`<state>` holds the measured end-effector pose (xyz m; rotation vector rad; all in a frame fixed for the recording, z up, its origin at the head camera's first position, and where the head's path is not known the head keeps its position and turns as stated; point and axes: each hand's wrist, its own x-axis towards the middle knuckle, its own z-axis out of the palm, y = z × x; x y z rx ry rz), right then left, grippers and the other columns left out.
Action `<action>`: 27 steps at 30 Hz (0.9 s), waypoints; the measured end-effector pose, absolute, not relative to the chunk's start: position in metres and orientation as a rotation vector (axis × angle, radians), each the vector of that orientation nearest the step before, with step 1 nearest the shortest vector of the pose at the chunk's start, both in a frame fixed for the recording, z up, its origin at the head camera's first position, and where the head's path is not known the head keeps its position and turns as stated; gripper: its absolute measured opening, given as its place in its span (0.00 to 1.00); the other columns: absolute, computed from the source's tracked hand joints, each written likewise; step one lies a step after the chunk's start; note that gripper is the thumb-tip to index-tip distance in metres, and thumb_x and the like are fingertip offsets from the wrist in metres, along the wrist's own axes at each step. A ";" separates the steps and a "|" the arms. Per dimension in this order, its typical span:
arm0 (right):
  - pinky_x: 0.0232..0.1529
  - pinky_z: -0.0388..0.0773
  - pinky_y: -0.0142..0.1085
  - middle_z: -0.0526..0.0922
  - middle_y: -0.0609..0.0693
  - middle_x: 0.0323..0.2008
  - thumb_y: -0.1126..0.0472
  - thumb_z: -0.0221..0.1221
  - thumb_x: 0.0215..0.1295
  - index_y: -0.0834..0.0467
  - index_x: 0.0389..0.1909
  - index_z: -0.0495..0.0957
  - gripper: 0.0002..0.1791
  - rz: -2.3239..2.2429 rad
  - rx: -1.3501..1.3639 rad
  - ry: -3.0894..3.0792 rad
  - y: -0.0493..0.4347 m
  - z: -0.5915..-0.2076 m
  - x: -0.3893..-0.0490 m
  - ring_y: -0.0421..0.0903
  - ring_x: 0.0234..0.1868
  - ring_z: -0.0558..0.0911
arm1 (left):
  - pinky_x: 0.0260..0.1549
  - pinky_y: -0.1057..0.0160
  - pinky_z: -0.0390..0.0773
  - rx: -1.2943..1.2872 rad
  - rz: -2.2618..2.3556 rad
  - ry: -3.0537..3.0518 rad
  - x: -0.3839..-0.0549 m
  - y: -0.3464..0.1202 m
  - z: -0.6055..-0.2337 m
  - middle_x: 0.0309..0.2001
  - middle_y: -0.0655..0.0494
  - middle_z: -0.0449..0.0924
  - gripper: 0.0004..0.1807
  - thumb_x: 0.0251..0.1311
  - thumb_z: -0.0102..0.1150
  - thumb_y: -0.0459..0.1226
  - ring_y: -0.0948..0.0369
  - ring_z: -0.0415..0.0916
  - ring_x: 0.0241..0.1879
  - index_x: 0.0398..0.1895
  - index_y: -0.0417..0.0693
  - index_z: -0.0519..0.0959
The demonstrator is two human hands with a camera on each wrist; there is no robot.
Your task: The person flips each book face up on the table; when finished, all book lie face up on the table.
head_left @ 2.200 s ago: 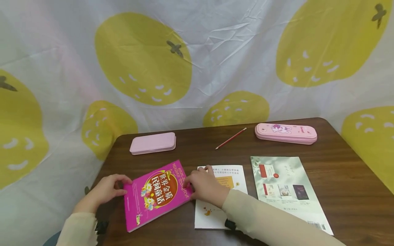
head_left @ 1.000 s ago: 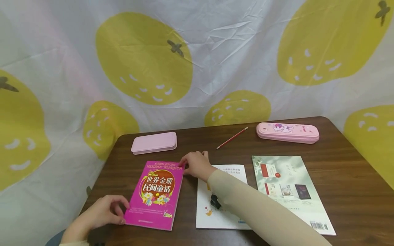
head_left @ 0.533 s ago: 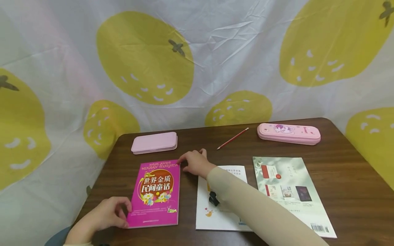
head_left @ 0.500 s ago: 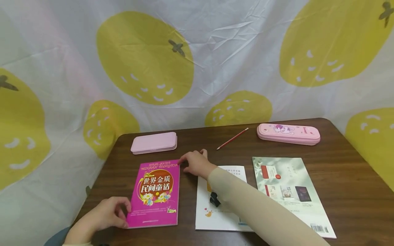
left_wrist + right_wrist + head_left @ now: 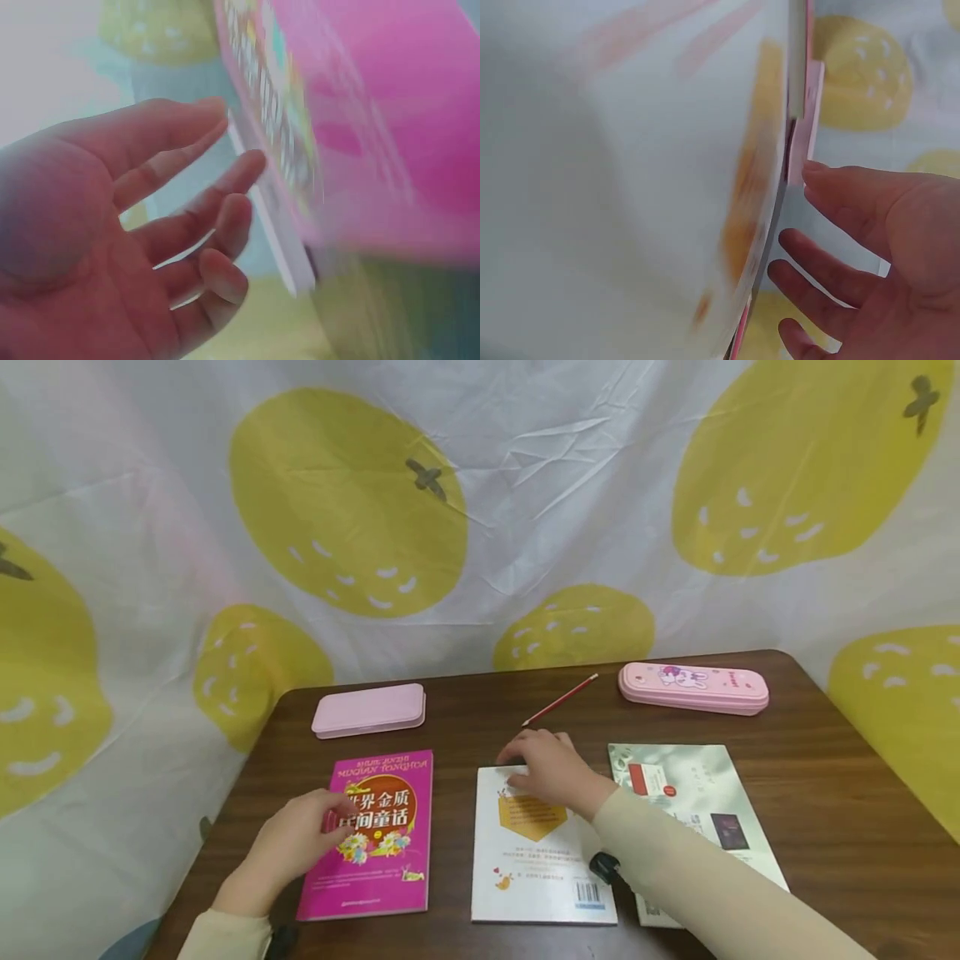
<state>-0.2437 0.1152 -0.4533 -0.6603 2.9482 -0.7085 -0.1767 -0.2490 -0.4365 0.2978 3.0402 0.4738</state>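
A magenta book (image 5: pixel 375 885) with Chinese characters and flowers on its cover lies flat on the left part of the table. My left hand (image 5: pixel 292 839) is over its left side, fingers loosely bent and grasping nothing; the left wrist view shows the hand (image 5: pixel 157 232) spread apart from the blurred book. A white book (image 5: pixel 517 885) with an orange hexagon and a barcode lies in the middle. Over its top edge is my right hand (image 5: pixel 558 768), fingers relaxed; whether they touch the cover cannot be told. The right wrist view shows that hand (image 5: pixel 862 255) holding nothing.
A pale green magazine (image 5: pixel 697 777) lies at right, partly behind the right sleeve (image 5: pixel 697 860). Along the back of the table (image 5: pixel 480 702) are a plain pink case (image 5: pixel 369 708), a red pencil (image 5: pixel 560 702) and a pink rabbit pencil case (image 5: pixel 693 687). A fruit-patterned cloth (image 5: pixel 525 510) hangs behind.
The magenta book was turned upright and both hands then let it go. My left hand moved up over its cover; my right hand shifted right from its top corner to the white book.
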 end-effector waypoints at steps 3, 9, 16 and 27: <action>0.63 0.65 0.58 0.85 0.49 0.56 0.56 0.71 0.63 0.47 0.51 0.87 0.15 -0.688 -0.610 2.974 0.136 -0.455 -0.240 0.54 0.62 0.79 | 0.40 0.51 0.81 0.374 0.485 3.056 -0.182 -0.228 -0.442 0.40 0.61 0.85 0.10 0.58 0.74 0.40 0.61 0.81 0.41 0.42 0.56 0.86; 0.58 0.67 0.60 0.85 0.50 0.56 0.57 0.70 0.63 0.47 0.51 0.87 0.15 -0.605 -0.607 3.035 0.172 -0.460 -0.232 0.57 0.61 0.80 | 0.43 0.54 0.81 0.580 0.564 3.030 -0.187 -0.189 -0.452 0.38 0.62 0.84 0.09 0.56 0.75 0.38 0.62 0.78 0.39 0.39 0.55 0.86; 0.58 0.66 0.64 0.85 0.52 0.56 0.60 0.70 0.64 0.48 0.51 0.87 0.14 -0.572 -0.655 3.090 0.199 -0.460 -0.223 0.58 0.60 0.80 | 0.49 0.52 0.82 0.785 0.544 2.997 -0.178 -0.156 -0.455 0.41 0.60 0.84 0.11 0.57 0.74 0.38 0.60 0.80 0.45 0.43 0.55 0.85; 0.59 0.67 0.65 0.85 0.51 0.55 0.61 0.73 0.60 0.47 0.51 0.87 0.18 -0.487 -0.668 3.101 0.220 -0.462 -0.216 0.57 0.60 0.80 | 0.48 0.58 0.82 0.941 0.540 2.852 -0.166 -0.129 -0.457 0.41 0.66 0.82 0.14 0.61 0.72 0.45 0.64 0.78 0.45 0.49 0.58 0.84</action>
